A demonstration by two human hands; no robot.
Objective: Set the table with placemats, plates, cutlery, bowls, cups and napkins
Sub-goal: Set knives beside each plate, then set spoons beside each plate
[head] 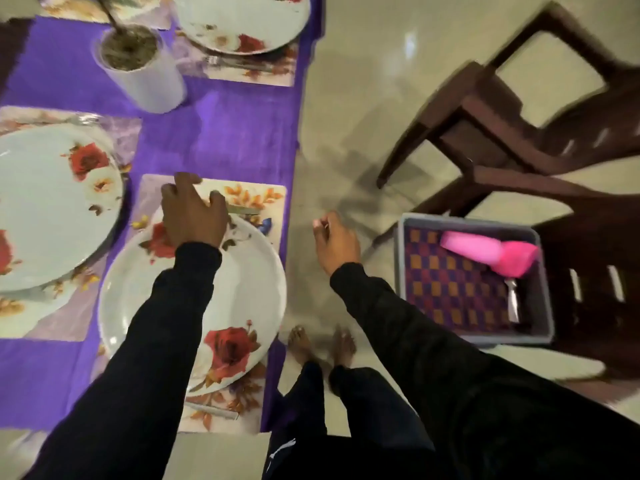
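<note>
My left hand [192, 216] reaches over the near rose-pattern plate [242, 289], fingers spread on the floral placemat [263, 199]. Its thumb rests on a metal piece of cutlery [244, 210] lying beyond the plate's far rim. My right hand [334, 242] hangs over the floor beside the table edge, fingers loosely curled, holding nothing I can see. Another piece of cutlery [214, 412] lies on the near side of the same placemat. Two more plates [45, 209] [242, 22] sit on their own placemats on the purple tablecloth [214, 133].
A grey bin [545, 306] on a dark wooden chair holds checkered cloth [450, 289], pink cups [491, 252] and a spoon [513, 299]. A white pot with soil [145, 74] stands mid-table. A second chair [519, 109] stands behind. My bare feet [322, 344] are at the table edge.
</note>
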